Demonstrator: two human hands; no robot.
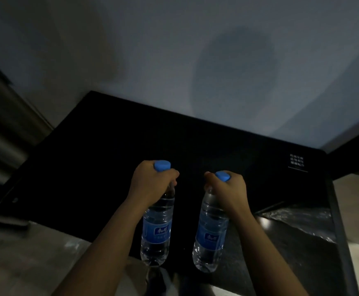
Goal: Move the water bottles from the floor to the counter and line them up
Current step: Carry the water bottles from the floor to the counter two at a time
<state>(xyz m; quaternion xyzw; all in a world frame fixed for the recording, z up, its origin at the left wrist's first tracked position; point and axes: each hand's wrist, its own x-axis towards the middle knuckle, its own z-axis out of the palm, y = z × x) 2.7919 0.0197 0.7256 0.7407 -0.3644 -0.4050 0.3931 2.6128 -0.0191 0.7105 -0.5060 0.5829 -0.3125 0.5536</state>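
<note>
At the far left there is a pale floor and something dark with ridges, too blurred to name. The left hand is closed around the neck of a clear plastic water bottle with blue label and blue cap, which hangs in the air over the near edge of the flat black worktop. Just beside it, the right hand is closed the same way around the neck of a second clear bottle with blue cap, slightly tilted. Further right, a white printed mark is on the worktop. I judge this as the carrying step. Next, both bottles must come forward, go down upright, and stand side by side.
</note>
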